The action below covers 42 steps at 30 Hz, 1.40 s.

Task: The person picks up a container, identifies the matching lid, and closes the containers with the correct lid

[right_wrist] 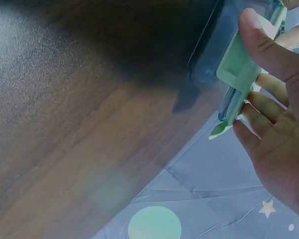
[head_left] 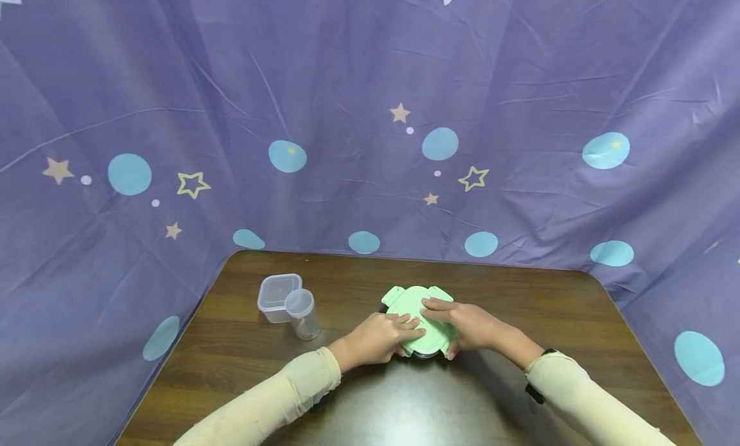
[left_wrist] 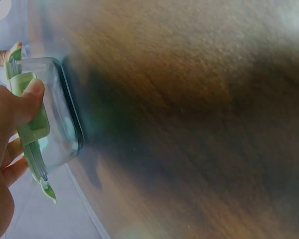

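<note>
A glass food container point(left_wrist: 60, 114) with a pale green snap lid point(head_left: 412, 300) stands on the table. My left hand point(head_left: 378, 338) lies over the lid's left side, fingers spread on top. In the left wrist view its thumb point(left_wrist: 31, 97) presses a green latch point(left_wrist: 39, 124) against the glass wall. From the right, my right hand point(head_left: 473, 325) rests its fingers on the lid; in the right wrist view its thumb point(right_wrist: 261, 42) bears on another latch point(right_wrist: 236, 62). Two latches at the lid's far side stick outward. The container's contents are hidden under the lid.
To the left, a clear square plastic box point(head_left: 274, 314) stands close to a clear round jar point(head_left: 303, 317) with a whitish lid. The brown wooden table point(head_left: 358, 279) ends at a purple curtain point(head_left: 347, 99) behind and at both sides.
</note>
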Available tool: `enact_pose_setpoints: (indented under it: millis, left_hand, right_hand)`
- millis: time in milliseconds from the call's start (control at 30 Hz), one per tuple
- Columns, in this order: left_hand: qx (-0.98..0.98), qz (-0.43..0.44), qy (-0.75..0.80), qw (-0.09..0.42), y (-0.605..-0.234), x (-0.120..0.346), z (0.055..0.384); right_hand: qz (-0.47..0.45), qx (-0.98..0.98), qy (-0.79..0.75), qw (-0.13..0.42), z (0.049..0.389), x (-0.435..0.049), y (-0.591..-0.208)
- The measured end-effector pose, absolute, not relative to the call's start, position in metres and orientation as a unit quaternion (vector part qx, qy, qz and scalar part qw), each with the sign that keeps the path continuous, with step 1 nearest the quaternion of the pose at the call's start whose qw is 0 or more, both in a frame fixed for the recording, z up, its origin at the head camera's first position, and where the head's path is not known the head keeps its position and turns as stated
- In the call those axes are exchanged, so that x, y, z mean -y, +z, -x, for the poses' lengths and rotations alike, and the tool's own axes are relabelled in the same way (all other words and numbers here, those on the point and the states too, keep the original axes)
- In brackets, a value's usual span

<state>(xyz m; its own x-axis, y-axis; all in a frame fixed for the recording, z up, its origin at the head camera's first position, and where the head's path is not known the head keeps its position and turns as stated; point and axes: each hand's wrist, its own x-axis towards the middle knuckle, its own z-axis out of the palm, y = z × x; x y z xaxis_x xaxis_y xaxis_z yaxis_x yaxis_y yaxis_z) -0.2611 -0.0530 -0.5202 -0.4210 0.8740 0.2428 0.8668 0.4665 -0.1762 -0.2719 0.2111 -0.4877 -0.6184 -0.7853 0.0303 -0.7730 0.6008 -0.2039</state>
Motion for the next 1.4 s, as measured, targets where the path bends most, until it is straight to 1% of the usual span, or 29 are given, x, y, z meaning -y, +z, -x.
enact_pose_setpoints:
  millis: [300,467,600,733,933,1200,1267,1400]
  left_hand:
    - [0.844,0.52,-0.037,0.125,-0.511,0.057,0.26]
    - [0.836,0.531,-0.033,0.134,-0.508,0.064,0.268]
    - [0.845,0.517,-0.026,0.13,-0.507,0.073,0.277]
    - [0.863,0.494,-0.035,0.102,-0.505,0.082,0.286]
    - [0.887,0.459,-0.045,0.039,-0.499,0.085,0.294]
    - [0.89,0.453,-0.048,0.019,-0.498,0.082,0.294]
    - [0.891,0.452,-0.047,0.014,-0.497,0.082,0.292]
    - [0.894,0.446,-0.04,0.004,-0.492,0.08,0.289]
  right_hand:
    - [0.436,-0.893,-0.098,0.049,0.272,-0.211,-0.482]
    - [0.441,-0.891,-0.095,0.045,0.272,-0.211,-0.483]
    - [0.439,-0.892,-0.091,0.048,0.273,-0.209,-0.483]
    - [0.433,-0.895,-0.087,0.056,0.273,-0.208,-0.482]
    - [0.427,-0.898,-0.083,0.071,0.272,-0.208,-0.478]
    - [0.384,-0.908,-0.109,0.129,0.263,-0.197,-0.468]
    - [0.368,-0.914,-0.118,0.124,0.26,-0.192,-0.468]
    - [0.335,-0.93,-0.121,0.092,0.253,-0.183,-0.47]
